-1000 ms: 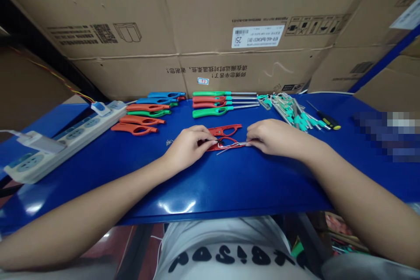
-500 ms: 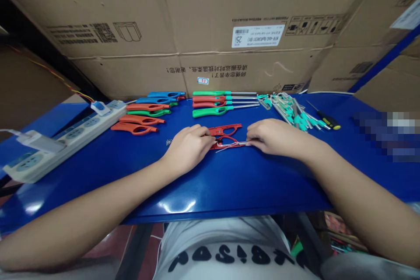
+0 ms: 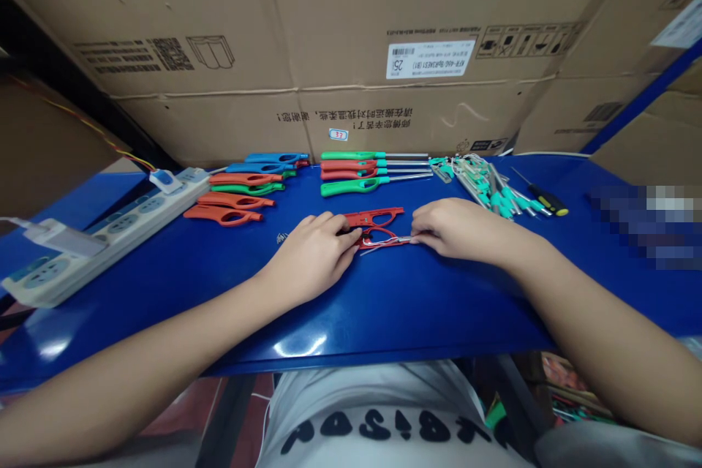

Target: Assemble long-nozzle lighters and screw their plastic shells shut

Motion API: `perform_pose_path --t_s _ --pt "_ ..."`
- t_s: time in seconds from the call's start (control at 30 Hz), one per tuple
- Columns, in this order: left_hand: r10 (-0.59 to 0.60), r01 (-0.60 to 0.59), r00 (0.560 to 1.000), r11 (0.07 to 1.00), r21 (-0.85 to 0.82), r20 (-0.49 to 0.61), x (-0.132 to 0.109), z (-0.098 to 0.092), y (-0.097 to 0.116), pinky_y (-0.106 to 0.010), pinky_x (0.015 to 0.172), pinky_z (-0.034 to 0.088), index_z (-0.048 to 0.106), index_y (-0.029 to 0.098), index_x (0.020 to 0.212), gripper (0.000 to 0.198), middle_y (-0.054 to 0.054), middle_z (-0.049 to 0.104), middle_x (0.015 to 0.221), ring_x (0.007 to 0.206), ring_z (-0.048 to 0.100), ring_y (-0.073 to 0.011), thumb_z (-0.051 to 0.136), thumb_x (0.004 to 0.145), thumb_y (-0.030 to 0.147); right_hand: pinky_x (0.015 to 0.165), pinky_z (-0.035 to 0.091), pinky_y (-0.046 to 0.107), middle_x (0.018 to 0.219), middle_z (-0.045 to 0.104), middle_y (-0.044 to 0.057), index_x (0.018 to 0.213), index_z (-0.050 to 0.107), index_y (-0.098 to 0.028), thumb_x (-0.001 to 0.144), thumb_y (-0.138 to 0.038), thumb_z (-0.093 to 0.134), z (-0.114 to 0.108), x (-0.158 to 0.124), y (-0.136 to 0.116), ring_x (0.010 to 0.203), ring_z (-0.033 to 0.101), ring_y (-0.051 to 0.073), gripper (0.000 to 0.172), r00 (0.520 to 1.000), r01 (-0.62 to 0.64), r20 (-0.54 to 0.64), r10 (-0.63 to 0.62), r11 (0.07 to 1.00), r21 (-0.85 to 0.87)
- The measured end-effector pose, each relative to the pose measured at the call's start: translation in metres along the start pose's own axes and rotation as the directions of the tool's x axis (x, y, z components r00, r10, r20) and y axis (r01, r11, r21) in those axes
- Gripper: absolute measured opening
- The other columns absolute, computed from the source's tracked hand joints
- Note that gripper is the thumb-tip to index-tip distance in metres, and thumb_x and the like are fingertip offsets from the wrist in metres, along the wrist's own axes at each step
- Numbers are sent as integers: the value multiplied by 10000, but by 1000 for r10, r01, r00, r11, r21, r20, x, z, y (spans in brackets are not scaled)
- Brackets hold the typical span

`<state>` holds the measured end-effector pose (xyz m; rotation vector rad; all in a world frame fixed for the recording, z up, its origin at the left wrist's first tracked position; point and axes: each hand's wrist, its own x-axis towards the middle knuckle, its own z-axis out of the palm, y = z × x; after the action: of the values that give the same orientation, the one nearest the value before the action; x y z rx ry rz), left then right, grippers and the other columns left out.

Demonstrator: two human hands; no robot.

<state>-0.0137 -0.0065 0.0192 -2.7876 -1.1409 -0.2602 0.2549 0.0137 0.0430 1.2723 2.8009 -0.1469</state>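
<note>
Two red lighter handle halves lie on the blue table, the far half behind the near half. Inside the near half are a small black part and a white wire. My left hand is closed around the near half's grip end, its thumb against the black part; its fingers partly hide the grip. My right hand pinches the front end, where a thin metal piece meets the shell. A thin rod sticks out below the shell.
Orange, green and blue lighter handles lie at left beside a white power strip. Several lighters with metal tubes lie behind my hands. To the right are metal tubes with teal parts and a screwdriver. A cardboard sheet stands behind.
My left hand has shifted slightly, and its thumb now presses flatter on the black part in the near half. My right hand keeps its pinch at the front end.
</note>
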Motion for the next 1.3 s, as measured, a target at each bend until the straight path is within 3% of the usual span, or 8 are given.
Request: perform_pose_path --t_s 0.3,0.5,0.7,0.83,0.93,1.17,1.3 --pt "-1 6 999 996 -92 49 -1 1 -3 -417 875 512 689 196 1270 330 -124 627 1099 984 596 -263 499 1010 267 707 393 296 879 709 76 802 713 -167 918 -189 555 1 -1 1 796 630 202 197 1000 1 -1 -1 1000 -14" --pt "-7 16 995 995 -94 102 -5 -1 -5 -404 798 513 635 210 1345 380 -136 585 1157 970 575 -264 411 1041 250 696 383 295 880 702 60 799 694 -169 907 -188 567 2 1 3 792 621 195 168 1000 0 -11 0 1000 23" --pt "50 -33 997 965 -262 59 -1 4 -18 -402 937 505 670 176 1275 322 -111 610 1133 1034 580 -243 522 989 178 676 380 282 901 694 42 833 675 -179 879 -173 586 3 0 8 778 606 172 101 999 -17 -27 21 989 145" --pt "40 -30 999 955 -296 27 0 8 -19 -406 949 509 552 170 1413 427 -117 604 1177 1053 574 -245 538 985 180 650 398 268 879 679 42 855 676 -179 874 -210 604 5 -2 17 733 590 156 80 1000 -8 -18 13 962 271" --pt "63 -55 998 966 -253 25 0 10 -16 -431 946 507 465 172 1485 478 -131 588 1208 1076 555 -261 498 1009 197 633 412 262 849 669 49 835 683 -169 874 -273 630 6 -3 26 703 580 148 123 1000 -3 -12 8 931 364" --pt "127 -121 992 959 -256 8 0 13 -16 -442 970 494 495 168 1457 430 -139 588 1192 1097 539 -262 452 1034 235 612 417 263 757 656 23 823 698 -175 859 -443 684 8 -2 37 664 569 140 271 999 -37 42 19 870 491" --pt "143 -141 990 942 -304 -16 1 16 -16 -433 987 487 509 151 1438 419 -131 592 1163 1087 543 -251 468 1034 256 553 370 254 662 593 -2 773 673 -172 876 -540 653 12 1 34 591 498 120 382 999 -40 36 26 864 502"
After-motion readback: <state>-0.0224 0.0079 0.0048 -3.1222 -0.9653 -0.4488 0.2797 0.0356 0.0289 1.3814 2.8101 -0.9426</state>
